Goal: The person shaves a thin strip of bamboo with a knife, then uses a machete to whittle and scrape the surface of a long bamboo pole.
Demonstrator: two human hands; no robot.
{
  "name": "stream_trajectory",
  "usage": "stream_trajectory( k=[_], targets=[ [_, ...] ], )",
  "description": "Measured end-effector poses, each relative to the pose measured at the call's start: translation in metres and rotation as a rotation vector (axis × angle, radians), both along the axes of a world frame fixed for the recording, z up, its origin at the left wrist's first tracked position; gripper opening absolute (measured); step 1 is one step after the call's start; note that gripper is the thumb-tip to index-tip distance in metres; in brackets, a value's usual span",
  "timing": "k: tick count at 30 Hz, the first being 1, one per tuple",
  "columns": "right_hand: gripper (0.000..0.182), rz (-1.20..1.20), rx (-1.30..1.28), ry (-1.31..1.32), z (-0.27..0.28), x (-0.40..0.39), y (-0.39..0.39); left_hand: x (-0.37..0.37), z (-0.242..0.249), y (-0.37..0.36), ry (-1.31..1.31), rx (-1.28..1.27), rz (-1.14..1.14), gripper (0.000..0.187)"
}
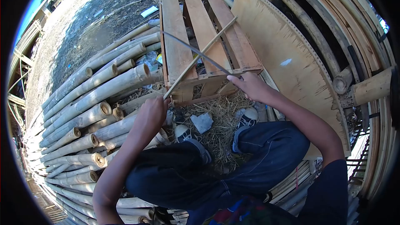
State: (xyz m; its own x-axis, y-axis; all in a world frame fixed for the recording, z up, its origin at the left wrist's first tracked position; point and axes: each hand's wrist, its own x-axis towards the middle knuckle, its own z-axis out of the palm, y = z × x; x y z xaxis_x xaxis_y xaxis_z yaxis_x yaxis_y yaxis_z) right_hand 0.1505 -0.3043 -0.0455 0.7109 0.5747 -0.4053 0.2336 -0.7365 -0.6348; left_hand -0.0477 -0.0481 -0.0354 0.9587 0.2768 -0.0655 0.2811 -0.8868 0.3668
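My left hand [152,114] is closed around the lower end of a thin bamboo strip [183,76], which slants up and away to the right. My right hand [250,86] grips a long, narrow, dark-bladed knife [179,41] whose tip points to the upper left. Blade and strip cross over the front of a wooden slatted crate [174,18]; the blade appears to touch the strip at the crossing. The knife's handle is mostly hidden by my right fingers. Both hands are above my bent knees, near the crate's front edge.
Cut bamboo poles [89,100] are piled along the left. A curved plywood sheet [287,62] with a ragged edge leans to the right of the crate. Straw [218,112] and a grey stone [202,122] lie between my shoes. Bamboo framing [308,21] stands at the upper right.
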Motion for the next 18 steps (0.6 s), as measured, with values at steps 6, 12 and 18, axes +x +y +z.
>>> stream_trajectory(
  k=[6,12,18],
  targets=[
    [0.070,0.244,-0.082,-0.182,-0.003,0.013,0.005,-0.001,0.003,0.003,0.011,-0.077,0.033,0.035],
    [0.070,0.175,-0.079,-0.236,-0.007,0.014,0.008,0.009,-0.002,0.004,-0.093,-0.075,-0.012,0.039],
    [0.071,0.288,-0.093,-0.323,0.009,-0.009,0.018,0.007,0.005,0.007,0.030,-0.157,0.028,0.041]
  ],
)
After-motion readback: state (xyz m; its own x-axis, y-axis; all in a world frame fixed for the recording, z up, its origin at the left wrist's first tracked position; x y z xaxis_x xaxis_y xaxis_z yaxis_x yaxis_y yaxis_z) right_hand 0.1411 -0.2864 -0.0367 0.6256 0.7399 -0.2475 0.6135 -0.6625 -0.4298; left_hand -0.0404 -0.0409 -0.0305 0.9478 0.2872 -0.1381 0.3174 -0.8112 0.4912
